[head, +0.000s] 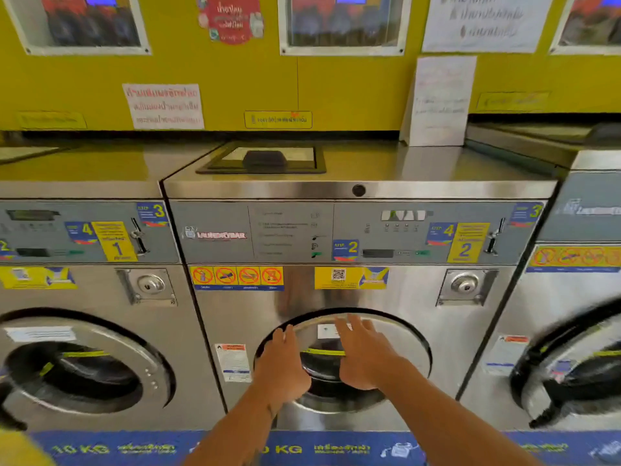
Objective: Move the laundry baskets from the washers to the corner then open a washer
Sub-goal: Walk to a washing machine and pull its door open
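Both arms reach out toward the middle washer (356, 297), the one with a yellow tag numbered 2 (466, 243) on its control panel (289, 232). The left hand (282, 366) sits at the left edge of the round door (400, 338), fingers curled loosely with the tips on or just at the door's rim; whether it actually grips anything I cannot tell. The right hand (364, 353) is spread flat, fingers straight and a little apart, laid over the upper middle of the door near a small white sticker (326, 331) on the glass. It holds nothing.

The door looks shut, flush in its dark ring. A yellow strip (324, 352) shows across the glass between the two hands.

To the left stands another washer (84, 331) tagged 1, its door also closed. To the right, a third washer (571, 348) is blurred, and its door state is hard to read.

On top of the middle machine is a square hatch (262, 159) with a dark lump on it. Behind is a yellow wall (235, 79) with notices, and a white sheet (440, 102) leans against it. A blue band (319, 449) marked "KG" runs along the base of the machines.

No laundry baskets are visible from here.
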